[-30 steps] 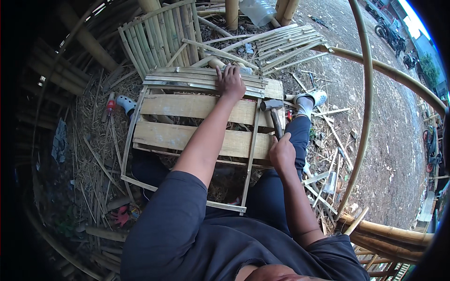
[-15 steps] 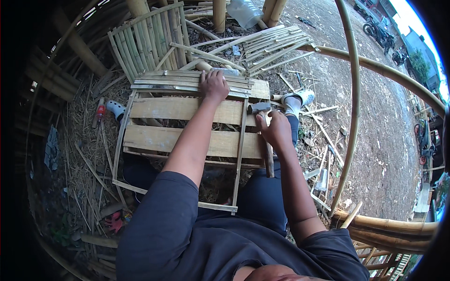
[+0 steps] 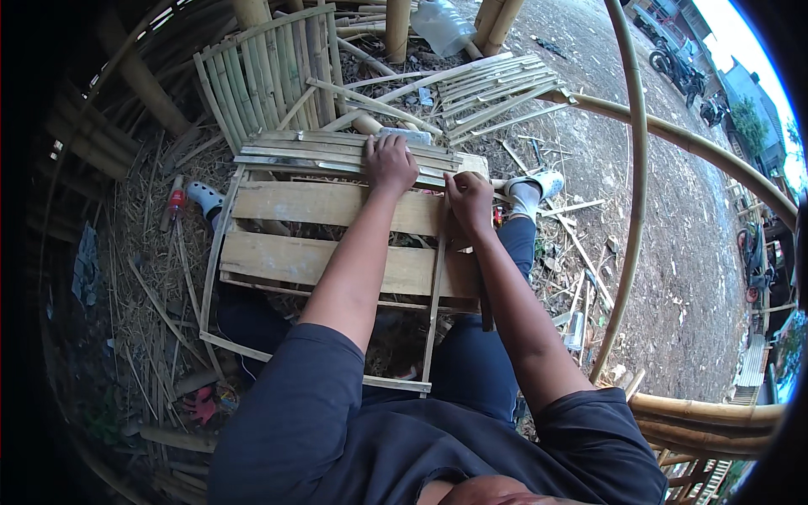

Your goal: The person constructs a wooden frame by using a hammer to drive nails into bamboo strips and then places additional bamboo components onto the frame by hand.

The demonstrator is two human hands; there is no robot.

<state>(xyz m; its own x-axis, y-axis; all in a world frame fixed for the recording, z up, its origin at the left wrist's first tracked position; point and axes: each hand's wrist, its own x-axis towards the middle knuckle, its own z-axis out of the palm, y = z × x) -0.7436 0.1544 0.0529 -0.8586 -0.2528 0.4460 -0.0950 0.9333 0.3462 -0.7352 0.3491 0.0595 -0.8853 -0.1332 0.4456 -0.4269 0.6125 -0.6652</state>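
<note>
Litter of split bamboo surrounds the seated person: a slatted panel [image 3: 269, 71] leans beyond the far left, a second slatted piece [image 3: 497, 93] lies beyond the far right, and a clear plastic jug [image 3: 442, 27] sits between bamboo posts behind them. A grey block [image 3: 406, 135] lies just past the left hand [image 3: 392, 165]. Shoes flank the low plank worktop [image 3: 295, 259], with a red-labelled bottle [image 3: 177, 199] near the left one. A curved bamboo pole [image 3: 637, 185] rises at the right, outside the right forearm.

On the worktop rests a thin strip frame [image 3: 436, 311]; its far end carries a row of narrow slats [image 3: 295, 153]. The left arm reaches straight forward, that hand palm down across the slats, fingers extended. The right arm bends in, its hand [image 3: 470, 202] at the slats' right end, fingers curled narrow; whether they pinch anything, I cannot tell. A dark handle [image 3: 486, 307] shows beside the right forearm, over the worktop's right edge.

Gaps part the planks, and the frame's near end juts past them above the lap. Open dirt ground [image 3: 682, 278] stretches beyond the pole.
</note>
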